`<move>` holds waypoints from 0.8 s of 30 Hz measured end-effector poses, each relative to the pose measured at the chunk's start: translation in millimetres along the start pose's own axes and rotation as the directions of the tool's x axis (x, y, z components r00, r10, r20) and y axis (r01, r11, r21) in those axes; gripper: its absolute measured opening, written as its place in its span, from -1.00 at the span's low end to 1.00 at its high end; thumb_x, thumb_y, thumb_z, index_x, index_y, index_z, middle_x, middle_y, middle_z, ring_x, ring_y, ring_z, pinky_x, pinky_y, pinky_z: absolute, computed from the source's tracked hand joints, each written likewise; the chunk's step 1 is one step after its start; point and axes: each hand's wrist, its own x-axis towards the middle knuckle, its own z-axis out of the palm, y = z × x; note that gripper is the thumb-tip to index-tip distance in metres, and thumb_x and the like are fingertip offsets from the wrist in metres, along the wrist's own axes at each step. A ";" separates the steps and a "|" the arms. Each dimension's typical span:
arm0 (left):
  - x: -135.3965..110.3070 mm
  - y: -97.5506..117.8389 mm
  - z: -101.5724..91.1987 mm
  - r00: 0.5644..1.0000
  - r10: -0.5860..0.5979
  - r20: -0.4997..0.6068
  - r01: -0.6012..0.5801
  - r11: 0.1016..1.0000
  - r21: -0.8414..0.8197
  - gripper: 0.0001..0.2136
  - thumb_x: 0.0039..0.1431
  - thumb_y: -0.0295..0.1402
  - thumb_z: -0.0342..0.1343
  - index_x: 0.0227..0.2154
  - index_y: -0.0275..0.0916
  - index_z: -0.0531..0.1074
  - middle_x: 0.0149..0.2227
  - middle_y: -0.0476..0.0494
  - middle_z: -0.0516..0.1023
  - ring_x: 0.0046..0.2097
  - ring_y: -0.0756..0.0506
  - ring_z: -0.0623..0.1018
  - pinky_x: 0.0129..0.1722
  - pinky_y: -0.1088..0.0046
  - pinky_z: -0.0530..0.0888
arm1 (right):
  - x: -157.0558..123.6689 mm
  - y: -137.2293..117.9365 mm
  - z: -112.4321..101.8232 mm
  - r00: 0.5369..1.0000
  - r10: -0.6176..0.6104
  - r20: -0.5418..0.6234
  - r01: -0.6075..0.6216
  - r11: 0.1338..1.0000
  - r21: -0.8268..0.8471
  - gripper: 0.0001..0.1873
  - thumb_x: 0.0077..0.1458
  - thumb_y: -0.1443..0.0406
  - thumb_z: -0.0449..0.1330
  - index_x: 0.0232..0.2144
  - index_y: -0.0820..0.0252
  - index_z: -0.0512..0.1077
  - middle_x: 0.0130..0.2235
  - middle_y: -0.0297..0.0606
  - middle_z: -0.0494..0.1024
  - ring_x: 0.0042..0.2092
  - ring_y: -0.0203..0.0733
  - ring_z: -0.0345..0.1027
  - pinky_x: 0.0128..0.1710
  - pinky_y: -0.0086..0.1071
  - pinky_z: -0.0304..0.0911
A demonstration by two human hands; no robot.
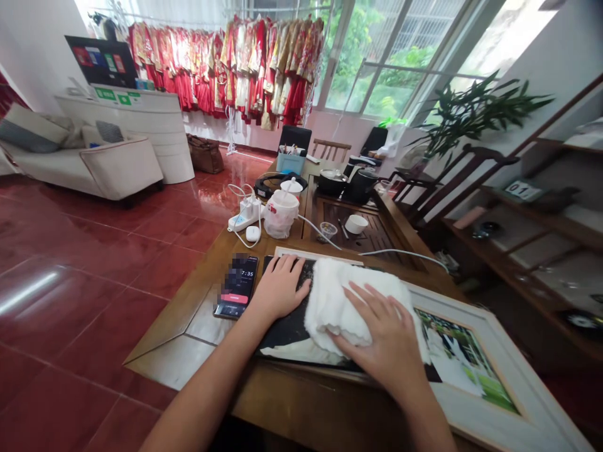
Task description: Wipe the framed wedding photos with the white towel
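Note:
My left hand (pixel 281 289) lies flat, fingers spread, on the left part of a dark photo panel (pixel 287 329) with a pale fabric shape along its lower edge. A folded, fluffy white towel (pixel 330 289) rests on the same panel, covering its middle. My right hand (pixel 384 323) grips the towel from above, fingers stretched over it and thumb at its near edge. Partly under the panel is a white-framed wedding photo (pixel 464 351) that reaches to the right. A phone (pixel 237 289) with a lit screen lies left of my left hand.
On the wooden table (pixel 264 395) stand a white tub in a plastic bag (pixel 281 213), a power strip (pixel 245 213), a small white cup (pixel 357 224) on the tea tray (pixel 381 242), and a black kettle (pixel 360 185). A white cable (pixel 400 252) crosses behind the panel. Shelves (pixel 532 213) stand right.

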 end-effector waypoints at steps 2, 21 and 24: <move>-0.1 -0.5 -0.1 1.000 0.008 0.008 -0.008 1.000 -0.004 -0.58 0.31 -0.23 -0.07 0.19 -0.23 0.24 0.20 -0.23 0.33 0.24 -0.22 0.28 0.28 0.14 0.12 | 3.8 -12.1 -1.7 0.999 -0.038 0.011 0.037 0.999 0.029 -0.31 0.03 0.00 0.16 0.20 0.02 0.22 0.21 -0.19 0.34 0.22 0.14 0.16 0.19 0.08 -0.08; 0.8 -1.1 -0.4 0.999 0.037 -0.016 -0.037 0.999 -0.002 -0.59 0.35 -0.19 -0.10 0.18 -0.21 0.24 0.19 -0.21 0.33 0.24 -0.18 0.28 0.29 0.19 0.10 | -20.1 33.7 -1.4 0.996 0.068 -0.050 -0.071 0.995 -0.066 -0.34 0.07 -0.04 0.12 0.17 0.05 0.22 0.19 -0.15 0.36 0.19 0.11 0.22 0.13 0.05 0.00; 0.6 -1.2 0.1 0.999 0.038 -0.012 -0.038 0.999 -0.002 -0.58 0.35 -0.19 -0.10 0.18 -0.24 0.23 0.20 -0.23 0.33 0.25 -0.18 0.27 0.29 0.18 0.10 | -18.2 13.6 -7.3 0.999 0.027 -0.018 -0.028 0.999 -0.036 -0.34 0.05 0.02 0.16 0.17 0.04 0.22 0.21 -0.18 0.34 0.21 0.10 0.19 0.17 0.05 -0.06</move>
